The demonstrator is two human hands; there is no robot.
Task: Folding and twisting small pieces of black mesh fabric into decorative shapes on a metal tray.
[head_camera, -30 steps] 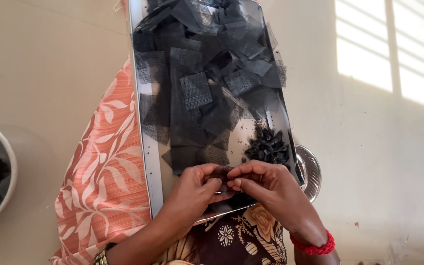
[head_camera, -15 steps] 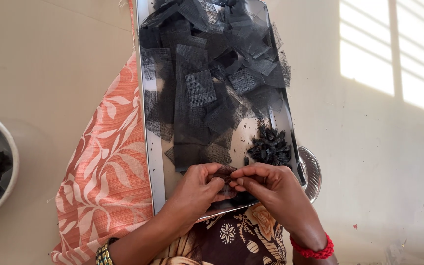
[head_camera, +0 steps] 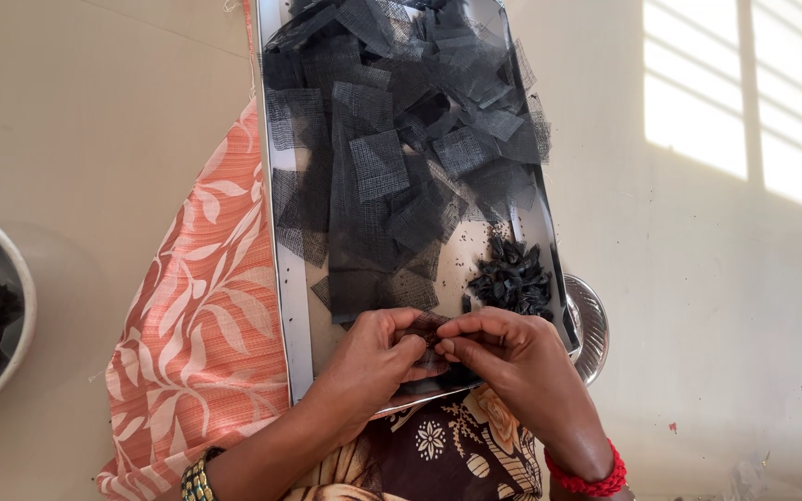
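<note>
both hands were found at the near end of a long steel tray (head_camera: pixel 295 306) resting on the person's lap. the left hand (head_camera: pixel 373 357) and the right hand (head_camera: pixel 503 357) met fingertip to fingertip, each pinched on one small dark piece (head_camera: pixel 427 327) held between them just above the tray's near edge. the piece was mostly covered by the fingers; it appeared to be a scrap of the same black mesh, though this could not be confirmed from the view.

compared with the picture a second before, the hands had kept the same place and the same pinch. only a slight shift of framing was noted, and the fingers looked a little more closed over the piece. in my judgement the work on this single piece was ongoing and no new piece had been taken up.

a loose heap of black mesh squares (head_camera: pixel 392 167) covered the far and middle part of the tray. a small pile of dark, pod-like bits (head_camera: pixel 512 278) lay on the tray just beyond the right hand. a steel bowl (head_camera: pixel 11 315) holding dark material stood well apart on the floor to the left. an orange leaf-print cloth (head_camera: pixel 206 343) lay under the tray's left side. the right wrist bore a red bangle (head_camera: pixel 591 481).
</note>
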